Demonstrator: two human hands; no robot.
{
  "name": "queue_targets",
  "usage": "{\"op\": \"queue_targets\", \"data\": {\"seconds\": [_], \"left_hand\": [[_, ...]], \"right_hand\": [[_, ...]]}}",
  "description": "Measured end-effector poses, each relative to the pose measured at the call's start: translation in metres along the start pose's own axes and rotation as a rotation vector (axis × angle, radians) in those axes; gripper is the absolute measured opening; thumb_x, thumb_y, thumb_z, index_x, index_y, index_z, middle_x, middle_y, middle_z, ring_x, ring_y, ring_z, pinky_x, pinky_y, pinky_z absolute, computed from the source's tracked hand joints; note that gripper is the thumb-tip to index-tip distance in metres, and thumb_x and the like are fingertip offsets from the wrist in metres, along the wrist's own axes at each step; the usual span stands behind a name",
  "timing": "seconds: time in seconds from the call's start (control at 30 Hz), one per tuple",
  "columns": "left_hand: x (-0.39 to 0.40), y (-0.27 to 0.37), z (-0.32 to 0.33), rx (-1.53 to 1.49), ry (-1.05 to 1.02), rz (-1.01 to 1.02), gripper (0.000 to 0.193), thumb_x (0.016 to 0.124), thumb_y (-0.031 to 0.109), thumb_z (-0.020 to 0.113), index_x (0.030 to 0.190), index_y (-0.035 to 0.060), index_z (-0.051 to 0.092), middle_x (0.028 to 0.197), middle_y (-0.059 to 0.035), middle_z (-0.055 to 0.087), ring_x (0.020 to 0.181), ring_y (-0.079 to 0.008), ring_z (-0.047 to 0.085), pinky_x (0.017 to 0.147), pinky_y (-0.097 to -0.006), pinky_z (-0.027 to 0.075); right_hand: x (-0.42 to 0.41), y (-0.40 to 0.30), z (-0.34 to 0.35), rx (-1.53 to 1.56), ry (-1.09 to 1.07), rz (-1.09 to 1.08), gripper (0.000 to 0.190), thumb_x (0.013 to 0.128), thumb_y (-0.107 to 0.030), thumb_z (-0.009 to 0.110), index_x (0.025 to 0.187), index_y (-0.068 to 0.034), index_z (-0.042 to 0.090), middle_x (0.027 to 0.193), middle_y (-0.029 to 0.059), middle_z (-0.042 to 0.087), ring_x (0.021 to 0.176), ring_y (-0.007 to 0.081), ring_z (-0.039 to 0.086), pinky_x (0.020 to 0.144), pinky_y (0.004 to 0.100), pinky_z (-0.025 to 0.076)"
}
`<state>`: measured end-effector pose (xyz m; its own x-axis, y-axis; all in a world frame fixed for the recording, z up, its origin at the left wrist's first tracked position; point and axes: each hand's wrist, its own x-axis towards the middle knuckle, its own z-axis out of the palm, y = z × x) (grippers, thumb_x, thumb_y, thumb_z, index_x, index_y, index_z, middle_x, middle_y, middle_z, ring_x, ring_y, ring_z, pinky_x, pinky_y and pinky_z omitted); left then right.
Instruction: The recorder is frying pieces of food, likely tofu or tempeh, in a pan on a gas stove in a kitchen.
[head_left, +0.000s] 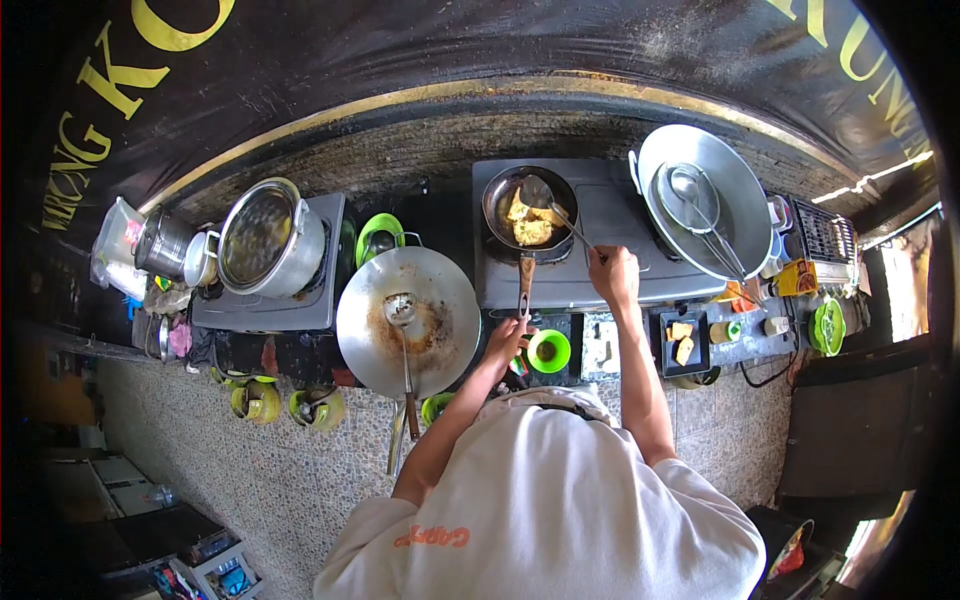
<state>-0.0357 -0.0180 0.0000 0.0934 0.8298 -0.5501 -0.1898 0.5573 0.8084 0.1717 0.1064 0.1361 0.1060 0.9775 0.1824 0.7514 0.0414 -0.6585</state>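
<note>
My right hand (615, 276) grips the handle of a metal turner (535, 192), whose dark blade rests over pieces of yellowish-brown food (532, 231) in a small frying pan (491, 206). The pan sits on the left burner of a grey gas stove (607, 232). Its brown handle (527, 277) points toward me, and my left hand (508, 339) holds its far end, partly covering it. Just right of that hand is a bright green cup (549, 351) with some dark contents. A black square dish (684, 361) with browned food pieces (682, 341) lies beyond my right forearm.
Left of me stands a large wok (367, 315) with a ladle (400, 307) in it. A pot of dark liquid (311, 251) is on another stove farther left. A wide aluminium basin (754, 217) holding strainers occupies the stove's right side. Gas cylinders (322, 409) stand below the counter.
</note>
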Motion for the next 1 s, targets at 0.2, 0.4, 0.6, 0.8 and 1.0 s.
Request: {"op": "queue_targets", "data": {"seconds": [0.2,0.4,0.6,0.8,1.0], "left_hand": [[-0.006,0.001,-0.001,-0.055,-0.017,0.005,0.043,0.101,0.049,0.057,0.118,0.0096,0.057,0.104,-0.0004,0.071,0.069,-0.0029,0.058,0.060,-0.0191,0.039],[-0.007,0.001,0.000,-0.049,-0.030,0.014,0.043,0.102,0.049,0.054,0.124,0.0133,0.058,0.107,0.0001,0.071,0.073,-0.0042,0.058,0.066,-0.0211,0.040],[-0.009,0.001,-0.003,-0.036,-0.009,-0.013,0.044,0.102,0.050,0.052,0.127,0.0140,0.058,0.108,0.0010,0.070,0.076,-0.0044,0.058,0.067,-0.0219,0.040],[-0.008,0.003,0.000,-0.037,-0.028,0.009,0.041,0.103,0.047,0.052,0.126,0.0130,0.058,0.107,0.0006,0.070,0.075,-0.0046,0.057,0.065,-0.0203,0.040],[-0.002,-0.003,-0.001,-0.033,-0.026,0.008,0.040,0.103,0.045,0.053,0.125,0.0118,0.057,0.107,-0.0009,0.070,0.074,-0.0044,0.057,0.063,-0.0206,0.041]], "right_hand": [[0.005,0.003,0.017,-0.032,-0.019,0.033,0.024,0.089,-0.022,0.067,0.083,0.001,0.074,0.074,0.0258,0.066,0.075,0.0444,0.068,0.070,0.0469,0.055],[0.008,0.006,0.023,0.013,0.017,0.008,0.025,0.089,-0.023,0.068,0.083,0.000,0.074,0.075,0.0264,0.066,0.075,0.0448,0.067,0.069,0.0472,0.054],[-0.008,-0.004,-0.013,0.009,-0.022,0.009,0.019,0.087,-0.021,0.069,0.084,-0.002,0.075,0.070,0.0227,0.066,0.071,0.0417,0.068,0.066,0.0435,0.055],[-0.019,0.006,-0.015,-0.010,-0.053,0.008,0.018,0.086,-0.021,0.070,0.084,-0.003,0.076,0.070,0.0228,0.066,0.071,0.0412,0.068,0.067,0.0442,0.055],[-0.015,-0.003,-0.002,-0.043,-0.032,0.006,0.019,0.087,-0.022,0.070,0.085,-0.004,0.075,0.075,0.0239,0.066,0.075,0.0439,0.067,0.068,0.0463,0.054]]}}
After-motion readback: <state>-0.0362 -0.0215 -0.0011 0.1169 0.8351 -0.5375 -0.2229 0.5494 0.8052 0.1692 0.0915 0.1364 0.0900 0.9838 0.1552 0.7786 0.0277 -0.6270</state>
